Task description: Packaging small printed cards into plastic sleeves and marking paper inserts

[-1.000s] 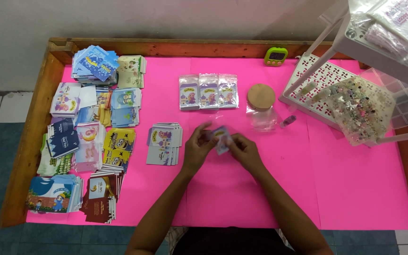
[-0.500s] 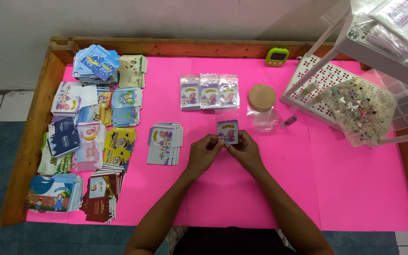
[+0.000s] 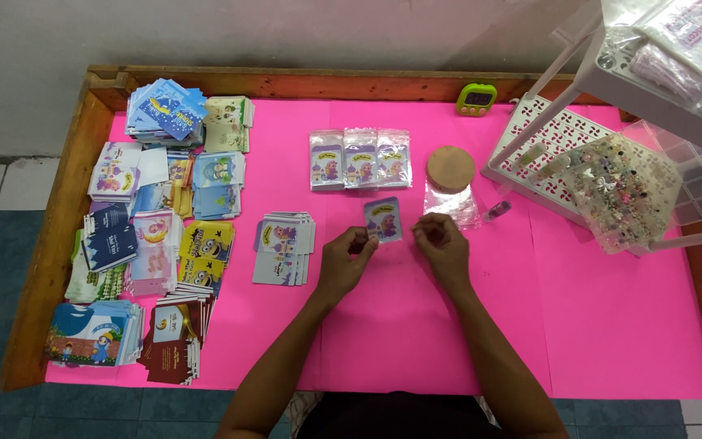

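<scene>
Pinching a small purple card (image 3: 383, 219) by its lower corner, my left hand (image 3: 344, 262) hovers over the pink tabletop (image 3: 611, 325); my right hand (image 3: 442, 244) sits beside it, fingers curled together, holding nothing I can see.

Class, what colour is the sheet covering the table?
Bright pink sheet, seen best in the head view.

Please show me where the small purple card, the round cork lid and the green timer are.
small purple card (image 3: 383, 219), head view, middle of its face.
round cork lid (image 3: 450, 168), head view, top centre.
green timer (image 3: 477, 99), head view, its screen.
</scene>
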